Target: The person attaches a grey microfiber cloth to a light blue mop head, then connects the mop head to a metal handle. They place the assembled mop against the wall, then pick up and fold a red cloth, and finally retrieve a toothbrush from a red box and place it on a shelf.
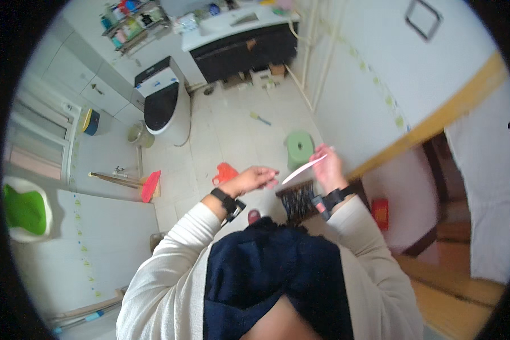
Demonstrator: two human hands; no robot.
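Note:
My right hand (328,169) is closed on a thin, slightly curved white strip (302,171) with a pinkish tint. The strip slants down toward my left hand, and its exact kind is not clear. My left hand (251,180) is a little apart from the strip's lower end, its fingers bent and pressed together. Something small and pale pink (271,184) shows under those fingertips, too blurred to name. Both wrists wear black bands.
A green stool (299,148) stands beyond my right hand, and a brush (260,118) lies on the tiles. A red plastic bag (225,173) is beside my left hand. A toilet (170,107), a waste bin (140,136) and a dark vanity (243,54) are farther off. A dark mat (300,204) lies below.

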